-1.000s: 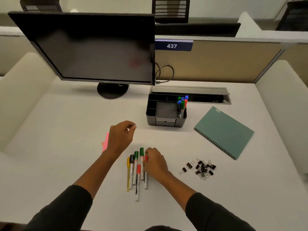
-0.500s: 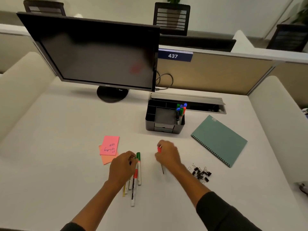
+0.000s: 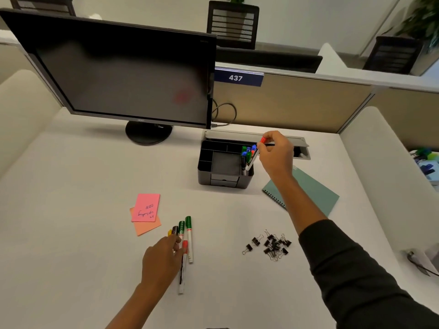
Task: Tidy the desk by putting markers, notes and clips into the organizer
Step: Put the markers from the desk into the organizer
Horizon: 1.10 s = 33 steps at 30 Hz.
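Observation:
A black desk organizer [image 3: 204, 160] stands at the desk's middle back, with several blue and green markers [image 3: 245, 151] upright in its right compartment. My right hand [image 3: 276, 155] grips a red-capped marker [image 3: 253, 156], tilted, with its lower end inside that compartment. Several loose markers [image 3: 188, 233] lie side by side near the front. My left hand [image 3: 159, 260] rests on them with fingers curled over their middles; the grip itself is hidden. A pink sticky note [image 3: 146, 207] overlaps an orange one [image 3: 147, 227] to their left. A pile of black binder clips [image 3: 273, 244] lies to the right.
A dark monitor [image 3: 123, 72] on a round stand fills the back left. A teal spiral notebook [image 3: 316, 198] lies right of the organizer, partly under my right forearm. A grey cable hatch [image 3: 237, 134] sits just behind the organizer. Padded partitions wall the desk's sides.
My right hand lifted the red-capped marker from the desk and carried it back to the organizer's marker compartment. My left hand stayed on the loose markers.

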Available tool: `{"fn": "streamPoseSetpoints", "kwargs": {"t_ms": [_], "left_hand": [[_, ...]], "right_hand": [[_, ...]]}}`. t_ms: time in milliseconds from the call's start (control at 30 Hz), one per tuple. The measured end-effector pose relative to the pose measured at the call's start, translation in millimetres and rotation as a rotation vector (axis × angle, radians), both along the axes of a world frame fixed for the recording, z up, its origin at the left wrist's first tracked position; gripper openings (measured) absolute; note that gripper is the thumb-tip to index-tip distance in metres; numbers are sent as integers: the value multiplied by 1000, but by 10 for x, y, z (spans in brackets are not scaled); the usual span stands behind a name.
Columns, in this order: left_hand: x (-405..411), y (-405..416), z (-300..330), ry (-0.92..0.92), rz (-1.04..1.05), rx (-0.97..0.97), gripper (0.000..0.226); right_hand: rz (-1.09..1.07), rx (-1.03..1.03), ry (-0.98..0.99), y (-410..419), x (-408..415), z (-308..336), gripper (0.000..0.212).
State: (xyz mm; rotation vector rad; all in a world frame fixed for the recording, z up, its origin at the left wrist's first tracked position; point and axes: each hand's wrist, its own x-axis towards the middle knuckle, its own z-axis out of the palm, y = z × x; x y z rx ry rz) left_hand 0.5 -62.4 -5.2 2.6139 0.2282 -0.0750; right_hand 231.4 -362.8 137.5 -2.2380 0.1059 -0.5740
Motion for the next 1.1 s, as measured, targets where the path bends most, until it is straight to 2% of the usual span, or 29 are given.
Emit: {"fn": "streamPoseSetpoints", "kwargs": {"t_ms": [200,400,667,767,967,1100], "left_hand": [[-94,15,31,-11,12,-30,28],[-87,18,96,34,7,24,30],[-46,-45,180,25,3,68,26],[-30,-48,184,17,3,72,19],[6,-108,189,24,-34,82,4],[59,-164,149,58,-72,110,7]], "right_hand": [[74,-71,85,51,22,-254,11],[57,-104,170,56,-12,-447,13],[44,-162,230,17,-79,-512,27],[9,-129,233,-13,-139,-492,32],[-31,-90,188,-32,-484,-456,27],[-7,-64,167,-52,-832,-477,23]]}}
